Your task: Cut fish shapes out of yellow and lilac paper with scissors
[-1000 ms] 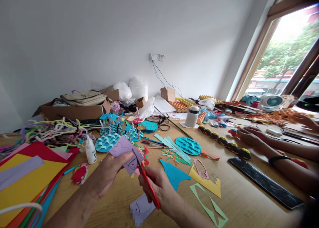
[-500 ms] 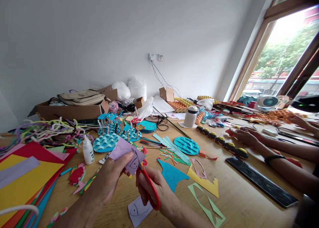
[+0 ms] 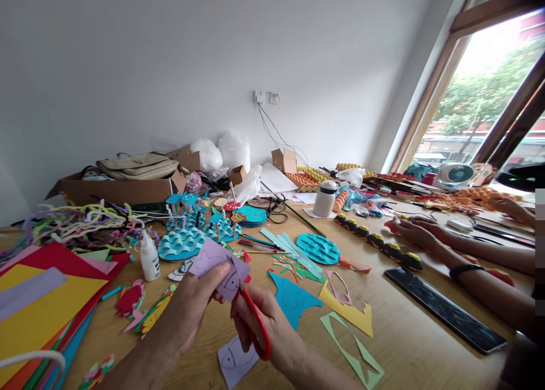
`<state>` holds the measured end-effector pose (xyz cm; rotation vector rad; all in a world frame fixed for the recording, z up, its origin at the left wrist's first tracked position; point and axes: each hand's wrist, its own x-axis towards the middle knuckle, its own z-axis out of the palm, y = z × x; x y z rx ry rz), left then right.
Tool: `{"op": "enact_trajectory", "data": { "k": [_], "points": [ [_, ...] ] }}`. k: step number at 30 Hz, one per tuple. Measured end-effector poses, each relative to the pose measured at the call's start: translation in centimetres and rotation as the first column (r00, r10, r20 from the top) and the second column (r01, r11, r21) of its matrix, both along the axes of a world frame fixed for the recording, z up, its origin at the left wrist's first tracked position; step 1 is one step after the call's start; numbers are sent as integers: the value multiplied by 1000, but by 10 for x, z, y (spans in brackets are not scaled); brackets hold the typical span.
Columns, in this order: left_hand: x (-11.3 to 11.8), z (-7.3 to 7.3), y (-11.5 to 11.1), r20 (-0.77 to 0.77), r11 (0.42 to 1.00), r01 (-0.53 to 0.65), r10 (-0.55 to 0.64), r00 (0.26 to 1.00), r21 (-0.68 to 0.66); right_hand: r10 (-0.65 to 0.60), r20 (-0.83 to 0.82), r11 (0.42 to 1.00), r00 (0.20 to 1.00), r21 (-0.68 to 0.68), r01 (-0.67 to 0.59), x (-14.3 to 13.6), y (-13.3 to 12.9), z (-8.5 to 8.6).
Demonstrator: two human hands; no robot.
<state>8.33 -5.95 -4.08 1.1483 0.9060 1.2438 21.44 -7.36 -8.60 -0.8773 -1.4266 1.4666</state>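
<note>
My left hand pinches a piece of purple paper with a fish outline drawn on it, thumb on top. In my right hand are red-handled scissors, their blades at the paper's right edge by the drawn fish head. A second purple piece with a fish drawing lies on the table under my right wrist. To the right are a blue paper scrap, a yellow scrap and a green cut-out frame.
Coloured paper sheets are stacked at left, near a white glue bottle. Blue wavy discs with paper fish stand behind my hands. A black phone-like slab lies at right, close to another person's arms.
The scissors and my right hand have shifted very slightly left and down at the purple paper's edge. My left hand keeps its pinch, moving only a little.
</note>
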Motion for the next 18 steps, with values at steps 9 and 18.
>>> {"op": "enact_trajectory", "data": {
  "k": [9, 18],
  "points": [
    [4, 1, 0, 30, 999, -18, 19, 999, -44, -33, -13, 999, 999, -8, 33, -3, -4, 2],
    [4, 0, -1, 4, 998, -51, 51, 999, -40, -7, -47, 1000, 999, 14, 8, -2, -3, -1]
  ]
}}
